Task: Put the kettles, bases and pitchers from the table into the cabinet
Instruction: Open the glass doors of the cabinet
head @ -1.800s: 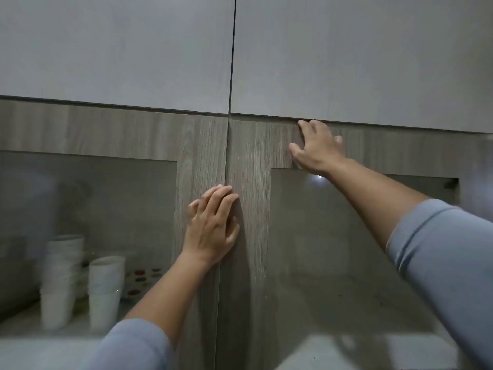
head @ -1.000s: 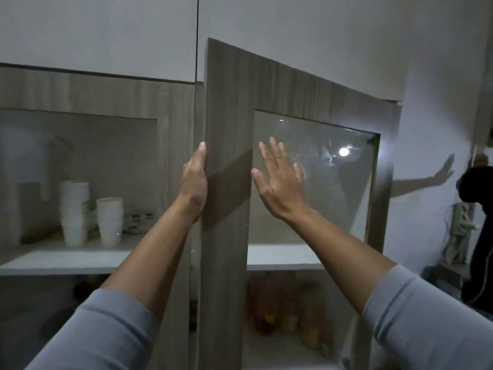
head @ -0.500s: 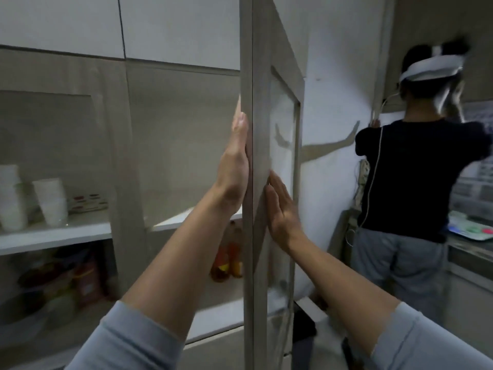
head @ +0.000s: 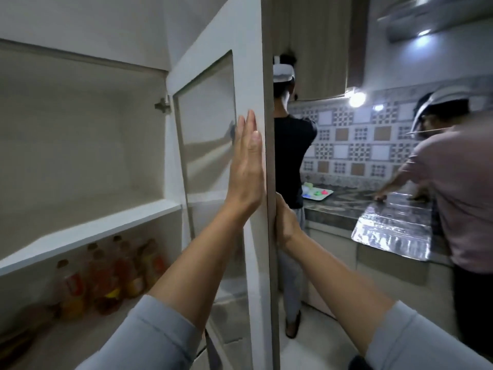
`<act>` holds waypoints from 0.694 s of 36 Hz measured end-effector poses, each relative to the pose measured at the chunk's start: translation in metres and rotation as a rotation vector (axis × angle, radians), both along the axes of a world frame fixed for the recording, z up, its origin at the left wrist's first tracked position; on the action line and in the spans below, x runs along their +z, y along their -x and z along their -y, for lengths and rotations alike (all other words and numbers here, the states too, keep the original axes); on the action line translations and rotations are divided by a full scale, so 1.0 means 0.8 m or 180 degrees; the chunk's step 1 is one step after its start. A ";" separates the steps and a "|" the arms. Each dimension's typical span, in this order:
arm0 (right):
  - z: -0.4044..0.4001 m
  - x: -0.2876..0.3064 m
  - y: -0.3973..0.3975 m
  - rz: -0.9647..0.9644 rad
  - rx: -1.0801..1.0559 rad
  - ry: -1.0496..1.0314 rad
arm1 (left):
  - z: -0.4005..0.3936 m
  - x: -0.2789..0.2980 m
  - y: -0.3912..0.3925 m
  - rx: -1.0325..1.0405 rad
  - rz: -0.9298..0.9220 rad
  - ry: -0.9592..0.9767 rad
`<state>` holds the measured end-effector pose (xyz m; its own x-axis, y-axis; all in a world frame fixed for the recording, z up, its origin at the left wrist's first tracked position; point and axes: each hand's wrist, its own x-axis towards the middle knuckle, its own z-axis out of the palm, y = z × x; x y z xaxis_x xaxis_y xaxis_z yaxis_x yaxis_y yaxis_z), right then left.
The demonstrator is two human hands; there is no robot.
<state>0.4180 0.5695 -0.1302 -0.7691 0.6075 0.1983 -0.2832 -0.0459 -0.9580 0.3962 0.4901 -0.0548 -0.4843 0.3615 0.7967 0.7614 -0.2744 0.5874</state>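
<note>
My left hand (head: 246, 169) lies flat with straight fingers against the inner face of the cabinet door (head: 256, 76), on its frame just beside the glass pane (head: 206, 124); it grasps nothing. My right hand (head: 284, 222) is on the other side of the door edge and mostly hidden by it, so I cannot tell if it grips the edge or only presses on it. The door stands wide open, edge toward me. The cabinet (head: 80, 129) is at my left: its upper shelf (head: 88, 231) is bare, and under it some bottles (head: 106, 276) stand in a group. No kettle, base or pitcher shows in my view. At the right, two persons stand at a counter (head: 373, 212).
</note>
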 end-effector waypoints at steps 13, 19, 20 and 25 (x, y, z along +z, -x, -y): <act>-0.075 -0.011 -0.032 0.0600 -0.1472 0.0035 | -0.115 -0.034 0.026 -0.0118 -0.0278 0.0698; -0.098 -0.011 -0.021 0.0622 -0.1934 -0.0135 | -0.142 -0.039 0.046 -0.0452 -0.0044 0.1141; -0.101 -0.012 -0.020 0.0619 -0.1974 -0.0142 | -0.143 -0.039 0.048 -0.0502 -0.0022 0.1179; -0.110 -0.018 -0.010 0.0741 -0.2216 -0.0139 | -0.154 -0.041 0.061 -0.0679 -0.0097 0.1322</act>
<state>0.4260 0.6577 -0.1447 -0.2331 0.9660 0.1120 -0.0218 0.1100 -0.9937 0.3474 0.6134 -0.0879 -0.3433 0.7418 0.5761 0.7321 -0.1730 0.6589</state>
